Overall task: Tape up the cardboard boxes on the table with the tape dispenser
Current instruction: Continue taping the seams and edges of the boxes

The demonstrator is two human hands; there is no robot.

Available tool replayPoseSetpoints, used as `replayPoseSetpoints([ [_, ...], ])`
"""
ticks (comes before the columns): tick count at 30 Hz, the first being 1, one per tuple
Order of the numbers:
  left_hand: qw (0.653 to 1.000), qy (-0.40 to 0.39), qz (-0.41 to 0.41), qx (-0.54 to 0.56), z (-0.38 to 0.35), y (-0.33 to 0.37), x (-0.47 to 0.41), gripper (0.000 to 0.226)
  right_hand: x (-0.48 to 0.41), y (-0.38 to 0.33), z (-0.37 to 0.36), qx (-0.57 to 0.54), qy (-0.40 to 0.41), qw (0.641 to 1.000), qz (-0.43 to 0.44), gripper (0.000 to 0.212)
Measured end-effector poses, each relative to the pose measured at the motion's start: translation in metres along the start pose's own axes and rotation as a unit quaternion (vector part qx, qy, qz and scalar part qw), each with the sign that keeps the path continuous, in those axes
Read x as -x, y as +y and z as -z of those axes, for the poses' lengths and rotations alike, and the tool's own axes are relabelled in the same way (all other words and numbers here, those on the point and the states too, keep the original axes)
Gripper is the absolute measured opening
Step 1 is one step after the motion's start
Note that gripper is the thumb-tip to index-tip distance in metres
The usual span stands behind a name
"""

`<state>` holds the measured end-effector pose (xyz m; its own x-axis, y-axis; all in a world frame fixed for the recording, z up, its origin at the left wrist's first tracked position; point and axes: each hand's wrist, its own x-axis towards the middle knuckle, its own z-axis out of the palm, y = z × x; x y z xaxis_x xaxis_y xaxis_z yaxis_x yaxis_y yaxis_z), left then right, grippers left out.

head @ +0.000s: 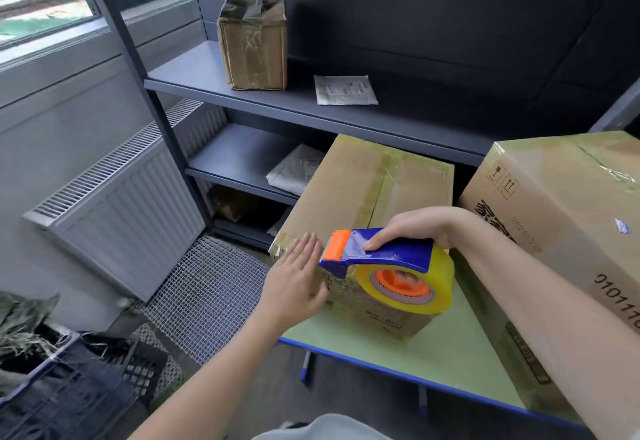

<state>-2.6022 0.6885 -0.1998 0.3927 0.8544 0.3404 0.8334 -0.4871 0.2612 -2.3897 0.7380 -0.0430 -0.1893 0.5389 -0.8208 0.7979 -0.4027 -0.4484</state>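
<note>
My right hand [412, 228] grips the tape dispenser [391, 259] over the near edge of the box [349, 180] on the counter [433, 353]. My left hand [294, 287] lies open at its near-left corner. The seam [381, 183] runs straight away from me.

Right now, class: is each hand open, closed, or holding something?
Left hand: open, fingers straight, by the near corner of the middle cardboard box.
Right hand: gripping the tape dispenser over that box.

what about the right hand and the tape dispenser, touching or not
Touching. The head view shows the right hand gripping the tape dispenser, fingers over its blue top.
</note>
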Motion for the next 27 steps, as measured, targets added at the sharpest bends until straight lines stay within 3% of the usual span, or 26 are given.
replayPoseSetpoints([
  [7, 0.998, 0.058, -0.024, -0.007, -0.007, 0.002, -0.007, 0.056, 0.001, -0.001, 0.001, 0.002, -0.020, 1.000, 0.014, 0.038],
  [12, 0.996, 0.089, -0.007, -0.012, -0.006, 0.003, -0.008, 0.060, 0.008, 0.009, -0.004, -0.099, -0.068, 0.992, 0.041, 0.029],
  [27, 0.993, 0.091, -0.027, -0.068, -0.011, -0.003, -0.011, 0.072, 0.047, 0.081, 0.036, -0.010, -0.031, 0.999, 0.016, 0.039],
])
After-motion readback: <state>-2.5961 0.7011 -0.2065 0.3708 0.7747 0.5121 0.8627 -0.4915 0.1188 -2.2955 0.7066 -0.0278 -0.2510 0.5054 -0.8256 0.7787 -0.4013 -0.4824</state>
